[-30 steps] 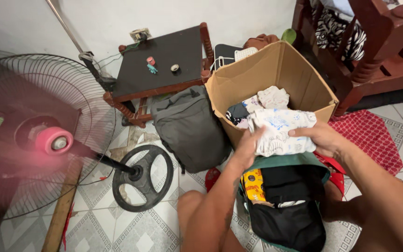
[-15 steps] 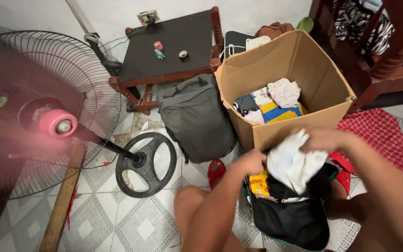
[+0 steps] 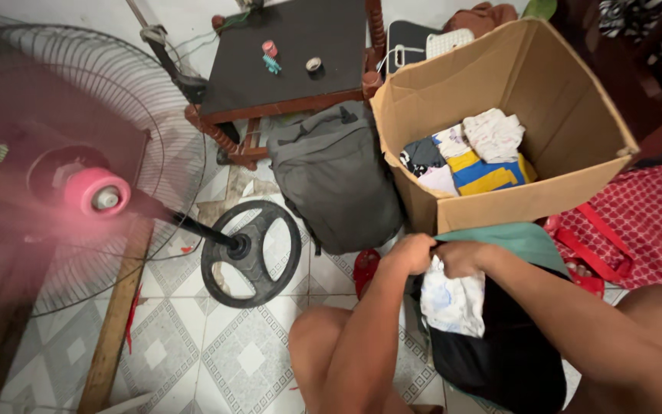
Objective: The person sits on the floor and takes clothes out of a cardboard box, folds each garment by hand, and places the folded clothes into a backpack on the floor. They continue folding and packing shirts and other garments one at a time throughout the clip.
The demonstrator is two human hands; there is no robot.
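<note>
White patterned cloth bunched in both my hands, hanging over the open mouth of the black bag that sits on the floor between my knees. My left hand is closed in a fist on the cloth's upper left edge; my right hand is closed on its top right beside it, the two hands nearly touching. The bag has a green flap or lining folded back behind my right wrist. Just beyond the hands stands a cardboard box, open at the top, its front wall almost against the bag; inside lie folded clothes, white, dark, and one piece in blue and yellow. A grey backpack leans against the box's left side, with a small red thing on the tiles below it, partly hidden. Right of the box, red checked fabric with red straps. Behind the backpack, a dark low table with turned wooden legs, carrying a few small items I cannot make out. Far left, a standing fan, pink hub, wire cage, its round black base on the patterned floor tiles.
</note>
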